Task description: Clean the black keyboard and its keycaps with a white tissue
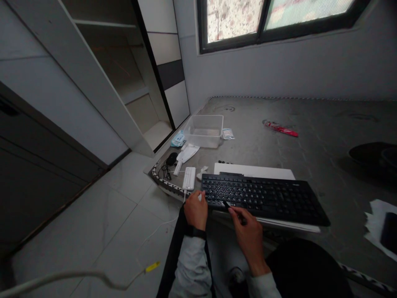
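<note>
We see the black keyboard (pixel 263 196) at lower centre-right of the frame, probably light and stiff, best held by its ends. The right hand (pixel 249 231) pinches a slim dark tool (pixel 226 204); the left hand (pixel 197 210) curls at the keyboard's left corner, its hold we cannot tell.

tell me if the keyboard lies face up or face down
Face up: the keyboard shows its rows of keys to the camera, beyond the right hand.

Keyboard (pixel 263 196) is plastic, looks matt. Box (pixel 203 141) is see-thru plastic, smooth, sl. glossy. Floor tiles (pixel 120 227) smooth w/ soft sheen; L sleeve (pixel 192 263) matt cloth, creased.
</note>
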A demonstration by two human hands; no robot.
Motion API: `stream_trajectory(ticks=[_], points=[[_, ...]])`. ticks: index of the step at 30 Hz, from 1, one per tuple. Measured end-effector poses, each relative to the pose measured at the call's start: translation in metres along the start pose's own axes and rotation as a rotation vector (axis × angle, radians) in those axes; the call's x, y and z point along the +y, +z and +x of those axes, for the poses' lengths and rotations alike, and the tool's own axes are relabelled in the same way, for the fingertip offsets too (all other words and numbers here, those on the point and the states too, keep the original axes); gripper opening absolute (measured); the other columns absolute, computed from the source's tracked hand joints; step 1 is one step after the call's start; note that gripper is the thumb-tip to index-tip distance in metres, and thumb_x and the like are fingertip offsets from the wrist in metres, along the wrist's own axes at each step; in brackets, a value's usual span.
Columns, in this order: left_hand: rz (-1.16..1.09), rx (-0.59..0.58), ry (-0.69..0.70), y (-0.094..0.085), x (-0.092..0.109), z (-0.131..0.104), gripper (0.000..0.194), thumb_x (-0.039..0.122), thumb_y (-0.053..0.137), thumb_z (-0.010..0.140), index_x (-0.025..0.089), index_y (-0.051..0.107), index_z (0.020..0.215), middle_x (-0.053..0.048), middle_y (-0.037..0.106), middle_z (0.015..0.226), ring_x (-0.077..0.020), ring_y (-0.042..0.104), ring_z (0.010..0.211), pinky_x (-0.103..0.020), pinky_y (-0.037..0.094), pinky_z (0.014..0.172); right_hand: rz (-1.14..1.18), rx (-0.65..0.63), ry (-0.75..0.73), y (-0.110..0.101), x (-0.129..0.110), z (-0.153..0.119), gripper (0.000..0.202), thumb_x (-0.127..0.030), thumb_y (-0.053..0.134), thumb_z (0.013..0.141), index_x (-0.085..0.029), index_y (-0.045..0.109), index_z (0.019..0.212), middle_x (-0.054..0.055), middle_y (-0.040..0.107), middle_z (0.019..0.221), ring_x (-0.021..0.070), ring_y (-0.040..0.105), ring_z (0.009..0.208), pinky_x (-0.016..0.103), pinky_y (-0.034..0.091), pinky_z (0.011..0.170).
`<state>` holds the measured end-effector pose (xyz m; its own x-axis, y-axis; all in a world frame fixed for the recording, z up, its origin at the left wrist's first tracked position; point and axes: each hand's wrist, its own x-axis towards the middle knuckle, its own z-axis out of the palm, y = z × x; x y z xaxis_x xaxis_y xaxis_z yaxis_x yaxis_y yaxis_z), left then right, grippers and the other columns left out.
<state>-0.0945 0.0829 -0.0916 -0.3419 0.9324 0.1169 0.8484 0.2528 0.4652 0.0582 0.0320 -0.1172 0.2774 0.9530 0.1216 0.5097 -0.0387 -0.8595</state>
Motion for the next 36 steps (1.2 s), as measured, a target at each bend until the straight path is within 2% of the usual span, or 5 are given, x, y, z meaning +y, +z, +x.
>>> stream_trajectory(ticks=[9,13,23,29,36], points=[[-0.105,0.011,-0.063,0.002,-0.009,0.005,0.031,0.044,0.047,0.089,0.022,0.068,0.079,-0.008,0.075,0.079,-0.0226,0.068,0.074,-0.028,0.04,0.063,0.028,-0.004,0.03,-0.006,0.003,-0.001,0.029,-0.05,0.055,0.084,-0.025,0.071,0.088,0.002,0.074,0.088,0.0201,0.064,0.077,0.031,0.045,0.075],[-0.213,0.05,-0.096,0.002,-0.015,0.007,0.022,0.042,0.06,0.082,0.022,0.068,0.088,-0.007,0.075,0.085,-0.0215,0.068,0.077,-0.027,0.043,0.066,0.02,-0.004,0.037,-0.007,0.005,-0.002,0.029,-0.049,0.056,0.084,-0.025,0.071,0.088,0.003,0.074,0.089,0.0207,0.063,0.079,0.032,0.045,0.077],[-0.355,0.086,-0.006,0.008,-0.023,0.008,0.014,0.032,0.062,0.08,0.023,0.073,0.082,-0.004,0.077,0.087,-0.0205,0.069,0.081,-0.03,0.048,0.075,0.054,-0.002,0.045,-0.008,-0.001,-0.004,0.033,-0.05,0.055,0.083,-0.022,0.071,0.086,0.005,0.075,0.085,0.0216,0.065,0.076,0.032,0.046,0.074],[-0.555,0.009,-0.004,-0.015,-0.013,0.006,0.023,0.041,0.064,0.079,0.021,0.075,0.081,-0.004,0.077,0.082,-0.0203,0.068,0.078,-0.031,0.049,0.075,0.18,-0.065,0.171,-0.016,-0.016,-0.004,0.041,-0.058,0.055,0.08,-0.021,0.071,0.086,0.008,0.075,0.083,0.0258,0.067,0.079,0.036,0.049,0.075],[-0.874,-0.188,0.093,-0.063,0.024,-0.013,0.027,0.042,0.069,0.075,0.017,0.076,0.083,-0.005,0.077,0.086,-0.0193,0.068,0.082,-0.027,0.049,0.076,0.538,-0.162,0.251,-0.048,-0.05,-0.009,0.038,-0.058,0.06,0.077,-0.02,0.064,0.081,0.008,0.075,0.08,0.0228,0.067,0.072,0.035,0.051,0.073]])
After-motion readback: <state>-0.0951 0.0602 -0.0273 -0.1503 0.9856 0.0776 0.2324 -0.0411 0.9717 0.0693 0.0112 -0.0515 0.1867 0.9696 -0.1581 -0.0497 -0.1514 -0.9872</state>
